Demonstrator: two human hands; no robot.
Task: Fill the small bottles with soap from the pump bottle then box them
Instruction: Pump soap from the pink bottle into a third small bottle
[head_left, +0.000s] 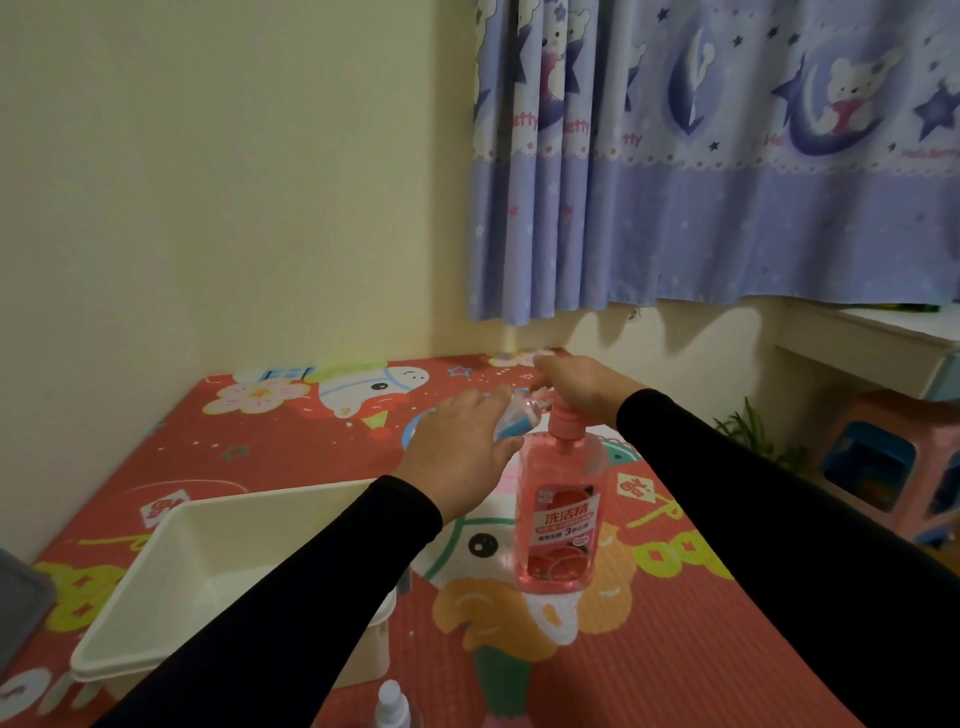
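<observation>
Cartoon-printed red mat (675, 649) is lying under a blue curtain (727, 182); right hand (576, 387) is pressing the pump bottle (561, 514), left hand (462, 452) is gripping a small bottle (519, 415).

Dim, warm indoor light; soft shadows under the curtain (727, 156); wide-angle bending at edges; slight blur.

Pump bottle (558, 512) upright on mat (675, 623), mid-table. Box (171, 561) to its left, near edge. Small bottle (519, 415) tilted beside pump head. Another, probably a spray bottle (392, 709), nearest the camera.
</observation>
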